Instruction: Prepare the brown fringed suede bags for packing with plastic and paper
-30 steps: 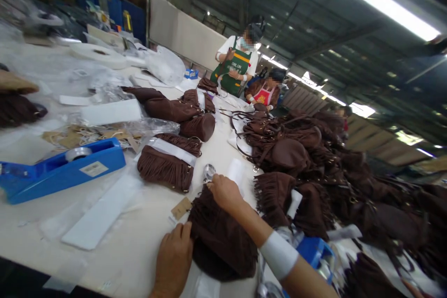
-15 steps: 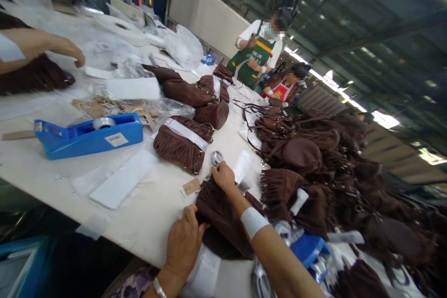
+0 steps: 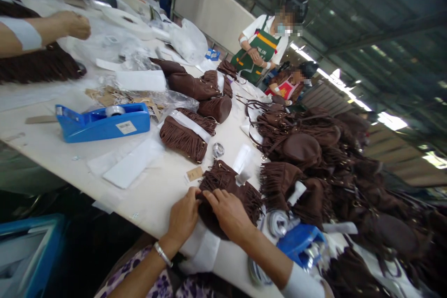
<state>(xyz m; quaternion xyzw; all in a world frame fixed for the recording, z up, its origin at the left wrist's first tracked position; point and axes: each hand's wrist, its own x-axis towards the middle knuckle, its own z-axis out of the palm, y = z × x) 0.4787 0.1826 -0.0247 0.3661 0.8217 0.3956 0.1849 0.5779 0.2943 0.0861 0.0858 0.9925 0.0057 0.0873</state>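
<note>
A brown fringed bag (image 3: pixel 223 177) lies on the table in front of me. My left hand (image 3: pixel 184 216) is closed on its near left edge, thumb and fingers pinched together. Beside it, my right hand (image 3: pixel 232 214) grips the same edge with bent fingers; the fingertips are partly hidden against the dark leather. Just left of the bag is a tan paper tag (image 3: pixel 194 173). A roll of clear tape (image 3: pixel 218 150) sits beyond the bag, and a clear plastic strip (image 3: pixel 243 160) lies against its far side.
A blue tape dispenser (image 3: pixel 104 123) stands at left near white paper strips (image 3: pixel 131 167). Another blue dispenser (image 3: pixel 302 244) is at right, before a large pile of brown bags (image 3: pixel 300 149). A co-worker's arm (image 3: pixel 45 32) reaches in at left; a person in a green apron (image 3: pixel 260 51) stands behind.
My right hand has come back from the tape roll to the bag's near edge, beside my left hand. The roll stays on the table. The co-worker's hand at left has closed.
</note>
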